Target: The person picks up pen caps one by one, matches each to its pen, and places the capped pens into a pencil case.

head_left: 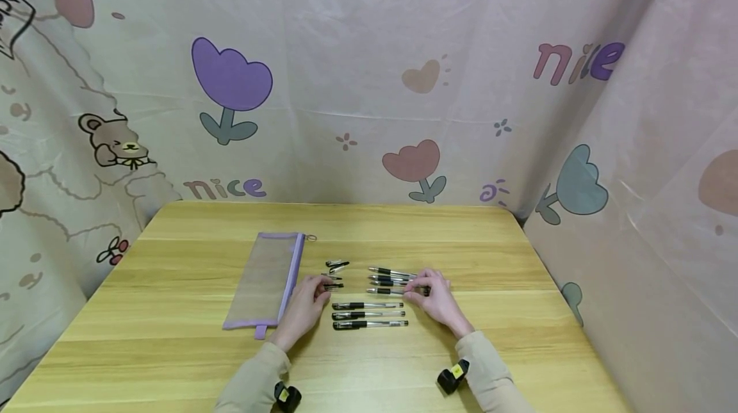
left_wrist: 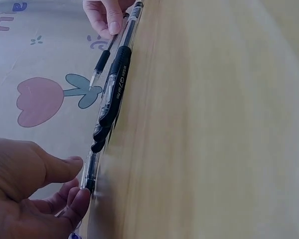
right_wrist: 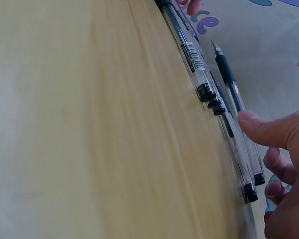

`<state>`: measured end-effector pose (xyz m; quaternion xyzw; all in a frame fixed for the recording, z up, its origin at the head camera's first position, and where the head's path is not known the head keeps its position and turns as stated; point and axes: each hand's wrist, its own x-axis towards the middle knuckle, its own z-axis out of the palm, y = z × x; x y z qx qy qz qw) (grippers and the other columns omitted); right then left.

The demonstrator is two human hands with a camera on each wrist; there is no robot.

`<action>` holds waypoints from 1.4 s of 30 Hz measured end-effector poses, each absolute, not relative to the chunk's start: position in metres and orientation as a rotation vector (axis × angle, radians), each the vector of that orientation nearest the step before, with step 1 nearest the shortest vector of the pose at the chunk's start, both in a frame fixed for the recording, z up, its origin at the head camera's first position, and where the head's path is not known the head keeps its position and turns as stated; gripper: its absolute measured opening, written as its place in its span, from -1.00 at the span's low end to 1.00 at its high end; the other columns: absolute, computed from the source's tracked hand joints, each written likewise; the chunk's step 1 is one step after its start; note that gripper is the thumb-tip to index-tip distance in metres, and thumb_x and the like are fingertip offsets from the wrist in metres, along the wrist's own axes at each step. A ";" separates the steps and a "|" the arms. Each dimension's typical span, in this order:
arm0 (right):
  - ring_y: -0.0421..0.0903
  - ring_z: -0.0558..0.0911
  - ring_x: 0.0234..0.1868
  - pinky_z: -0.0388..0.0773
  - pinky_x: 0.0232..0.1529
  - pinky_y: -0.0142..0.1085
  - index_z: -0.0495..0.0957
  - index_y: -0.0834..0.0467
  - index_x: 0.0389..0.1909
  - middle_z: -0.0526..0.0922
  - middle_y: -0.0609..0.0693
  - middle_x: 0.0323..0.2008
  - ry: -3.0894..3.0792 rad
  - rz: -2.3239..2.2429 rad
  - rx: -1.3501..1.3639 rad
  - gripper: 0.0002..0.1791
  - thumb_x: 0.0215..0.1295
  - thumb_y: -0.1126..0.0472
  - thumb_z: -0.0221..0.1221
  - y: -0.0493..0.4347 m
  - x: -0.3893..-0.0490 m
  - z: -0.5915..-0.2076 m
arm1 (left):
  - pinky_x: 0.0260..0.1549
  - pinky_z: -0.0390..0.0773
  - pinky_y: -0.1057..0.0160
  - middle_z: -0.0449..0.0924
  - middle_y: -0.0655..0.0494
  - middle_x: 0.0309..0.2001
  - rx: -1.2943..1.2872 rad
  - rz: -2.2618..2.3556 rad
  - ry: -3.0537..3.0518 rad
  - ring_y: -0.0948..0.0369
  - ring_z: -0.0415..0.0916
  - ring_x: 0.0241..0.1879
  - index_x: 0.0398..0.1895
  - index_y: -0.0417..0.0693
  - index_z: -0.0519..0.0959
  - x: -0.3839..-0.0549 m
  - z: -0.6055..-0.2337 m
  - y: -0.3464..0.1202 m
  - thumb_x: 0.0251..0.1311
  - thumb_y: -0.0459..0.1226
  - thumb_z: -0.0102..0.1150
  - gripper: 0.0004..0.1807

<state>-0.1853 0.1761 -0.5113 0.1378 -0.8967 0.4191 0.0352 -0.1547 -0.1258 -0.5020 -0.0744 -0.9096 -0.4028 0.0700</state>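
Note:
My left hand (head_left: 308, 301) pinches a small black pen cap (head_left: 333, 285) between thumb and fingertips, low over the table. Other loose caps (head_left: 337, 266) lie just beyond it. My right hand (head_left: 434, 294) holds an uncapped gel pen (right_wrist: 234, 92) near its rear end, tip pointing left. In the right wrist view this pen is slightly apart from the pen beside it. Several uncapped pens (head_left: 387, 271) lie in a row beyond the right fingers. Nearer to me, three capped black gel pens (head_left: 369, 315) lie parallel, caps to the left.
A mesh zip pouch (head_left: 262, 282) with lilac edging lies flat left of the left hand, its zip side towards the pens. The wooden table (head_left: 173, 349) meets a printed cloth (head_left: 357, 80) at the back and sides.

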 end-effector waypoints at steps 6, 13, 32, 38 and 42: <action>-0.04 0.47 0.00 0.10 0.26 0.15 0.76 -0.03 -0.40 0.63 -0.12 -0.26 -2.759 1.285 0.448 -0.89 0.06 0.24 0.46 0.177 -0.186 -0.511 | -0.28 0.44 0.34 0.51 -0.03 -0.27 -0.216 -1.233 -2.715 0.20 0.39 -0.28 -0.02 -0.24 0.64 -0.159 -0.502 -0.126 0.22 -0.46 0.28 -0.74; 0.03 0.47 0.07 0.03 0.34 0.31 0.76 -0.02 -0.36 0.65 -0.08 -0.18 -2.760 1.324 0.455 -0.91 0.12 0.21 0.43 0.179 -0.186 -0.509 | -0.26 0.43 0.32 0.51 0.00 -0.27 -0.201 -1.220 -2.740 0.21 0.39 -0.27 -0.07 -0.20 0.67 -0.164 -0.503 -0.126 0.21 -0.44 0.29 -0.78; 0.02 0.45 0.05 -0.02 0.35 0.30 0.76 0.01 -0.34 0.64 -0.05 -0.18 -2.750 1.342 0.463 -0.92 0.14 0.22 0.42 0.180 -0.186 -0.508 | -0.25 0.46 0.27 0.53 -0.01 -0.27 -0.218 -1.151 -2.743 0.20 0.42 -0.26 -0.17 -0.18 0.68 -0.167 -0.504 -0.128 0.15 -0.49 0.30 -0.81; 0.04 0.46 0.07 -0.01 0.35 0.32 0.76 0.01 -0.35 0.64 -0.06 -0.18 -2.753 1.344 0.461 -0.93 0.14 0.21 0.42 0.181 -0.186 -0.508 | -0.18 0.54 0.16 0.57 -0.02 -0.24 -0.224 -1.132 -2.733 0.14 0.49 -0.22 -0.19 -0.18 0.68 -0.167 -0.505 -0.127 0.13 -0.49 0.33 -0.82; 0.04 0.45 0.07 -0.01 0.35 0.30 0.75 0.01 -0.35 0.64 -0.05 -0.18 -2.749 1.347 0.460 -0.93 0.14 0.22 0.42 0.180 -0.185 -0.507 | -0.10 0.58 0.06 0.59 -0.04 -0.19 -0.226 -1.125 -2.725 0.09 0.54 -0.17 -0.20 -0.17 0.68 -0.167 -0.504 -0.127 0.13 -0.50 0.33 -0.82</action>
